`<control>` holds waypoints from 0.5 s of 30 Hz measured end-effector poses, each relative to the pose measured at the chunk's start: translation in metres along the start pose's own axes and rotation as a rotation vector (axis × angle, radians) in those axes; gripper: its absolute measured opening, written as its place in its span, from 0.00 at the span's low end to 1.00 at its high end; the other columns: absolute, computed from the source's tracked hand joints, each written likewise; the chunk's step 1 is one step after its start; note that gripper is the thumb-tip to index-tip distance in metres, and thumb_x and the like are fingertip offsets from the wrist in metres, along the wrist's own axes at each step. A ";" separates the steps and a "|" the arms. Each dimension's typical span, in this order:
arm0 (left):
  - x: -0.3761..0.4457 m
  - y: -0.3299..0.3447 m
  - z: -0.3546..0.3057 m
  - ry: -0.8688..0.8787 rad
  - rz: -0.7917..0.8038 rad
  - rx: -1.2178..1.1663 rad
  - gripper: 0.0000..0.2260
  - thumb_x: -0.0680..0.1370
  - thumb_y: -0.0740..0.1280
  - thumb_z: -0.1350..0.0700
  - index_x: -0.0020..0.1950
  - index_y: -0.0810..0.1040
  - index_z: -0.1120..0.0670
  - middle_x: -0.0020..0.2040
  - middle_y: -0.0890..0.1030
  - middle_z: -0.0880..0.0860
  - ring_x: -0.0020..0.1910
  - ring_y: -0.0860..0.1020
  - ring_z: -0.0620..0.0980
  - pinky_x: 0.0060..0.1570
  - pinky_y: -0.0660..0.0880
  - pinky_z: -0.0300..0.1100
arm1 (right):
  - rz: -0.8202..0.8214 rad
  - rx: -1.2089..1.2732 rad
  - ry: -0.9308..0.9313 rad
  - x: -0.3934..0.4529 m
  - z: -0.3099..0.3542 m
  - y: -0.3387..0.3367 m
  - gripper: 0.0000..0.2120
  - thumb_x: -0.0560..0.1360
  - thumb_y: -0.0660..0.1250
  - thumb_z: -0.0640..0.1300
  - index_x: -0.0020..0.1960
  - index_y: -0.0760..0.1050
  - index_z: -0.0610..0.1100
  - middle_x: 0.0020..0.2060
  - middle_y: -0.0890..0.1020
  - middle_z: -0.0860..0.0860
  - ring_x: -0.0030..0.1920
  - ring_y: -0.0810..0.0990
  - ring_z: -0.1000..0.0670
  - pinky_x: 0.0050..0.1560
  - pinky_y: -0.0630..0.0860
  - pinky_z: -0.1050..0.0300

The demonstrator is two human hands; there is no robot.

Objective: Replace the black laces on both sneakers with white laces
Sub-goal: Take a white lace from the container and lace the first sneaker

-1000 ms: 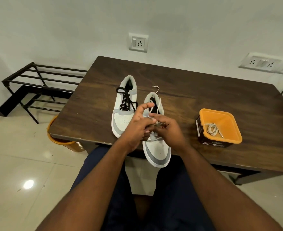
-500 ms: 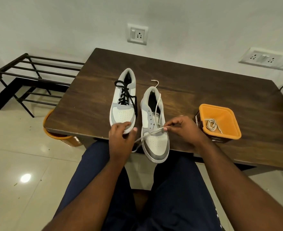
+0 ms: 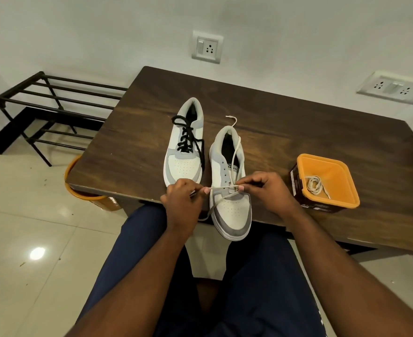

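**Head view: both hands pull a white lace across the right sneaker**

Head camera looks down on a dark wooden table with two white and grey sneakers on it, toes toward the person. The left sneaker has its black lace threaded through the eyelets, and one loose end hangs down its right side. The right sneaker stands just beside it, nearer to the person, and its toe goes over the table edge.

The left hand has its fingers curled and pinches one part of the white lace between thumb and finger, just to the left of the right sneaker. The right hand pinches the same lace over the lowest eyelets, fingers also curled. Between the two hands the lace is stretched almost straight. One part of it runs up along the shoe opening and its tip lies on the table behind the heel. Another part hangs down left of the toe; which eyelet it comes from I cannot tell, because the fingers cover that place.

An orange tub stands on the table well to the right, and a second white lace lies coiled inside it. A black metal rack stands on the floor at the left.
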State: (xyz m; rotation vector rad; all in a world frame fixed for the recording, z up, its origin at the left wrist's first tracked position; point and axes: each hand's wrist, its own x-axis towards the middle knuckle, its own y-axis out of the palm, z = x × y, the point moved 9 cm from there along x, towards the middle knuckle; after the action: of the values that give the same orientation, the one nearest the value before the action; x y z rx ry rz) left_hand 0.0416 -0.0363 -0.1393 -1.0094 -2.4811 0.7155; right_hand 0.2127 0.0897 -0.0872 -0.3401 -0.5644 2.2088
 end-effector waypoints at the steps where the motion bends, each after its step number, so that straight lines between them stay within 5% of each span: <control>1: -0.002 0.000 -0.003 0.021 -0.004 0.050 0.09 0.74 0.72 0.46 0.50 0.83 0.49 0.54 0.78 0.47 0.58 0.72 0.53 0.53 0.62 0.48 | -0.007 -0.020 -0.002 0.000 -0.001 0.001 0.07 0.71 0.73 0.35 0.49 0.84 0.37 0.40 0.83 0.51 0.39 0.80 0.62 0.44 0.75 0.70; 5: -0.010 0.014 -0.035 0.254 0.017 0.032 0.21 0.75 0.66 0.41 0.65 0.75 0.47 0.65 0.74 0.50 0.67 0.67 0.53 0.61 0.62 0.50 | 0.021 0.025 0.033 0.001 -0.002 0.020 0.09 0.73 0.70 0.33 0.51 0.83 0.42 0.41 0.84 0.53 0.42 0.82 0.58 0.47 0.79 0.64; 9: -0.005 0.032 -0.034 0.234 0.120 -0.168 0.13 0.75 0.66 0.42 0.54 0.82 0.46 0.50 0.82 0.43 0.55 0.77 0.47 0.57 0.71 0.58 | -0.023 0.238 0.057 0.000 0.003 0.026 0.07 0.71 0.70 0.28 0.47 0.80 0.36 0.35 0.84 0.50 0.37 0.84 0.55 0.40 0.78 0.66; 15: -0.005 0.018 -0.023 0.108 -0.014 -0.380 0.08 0.75 0.69 0.50 0.49 0.84 0.51 0.42 0.82 0.42 0.43 0.80 0.43 0.47 0.78 0.55 | -0.181 0.287 0.121 -0.003 -0.011 0.022 0.05 0.73 0.70 0.32 0.46 0.82 0.39 0.38 0.85 0.46 0.39 0.84 0.51 0.41 0.81 0.58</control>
State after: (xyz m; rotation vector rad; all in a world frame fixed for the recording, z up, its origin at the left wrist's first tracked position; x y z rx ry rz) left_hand 0.0667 -0.0215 -0.1319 -1.1224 -2.5784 0.1775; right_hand 0.2047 0.0774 -0.1073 -0.2577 -0.1990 2.0428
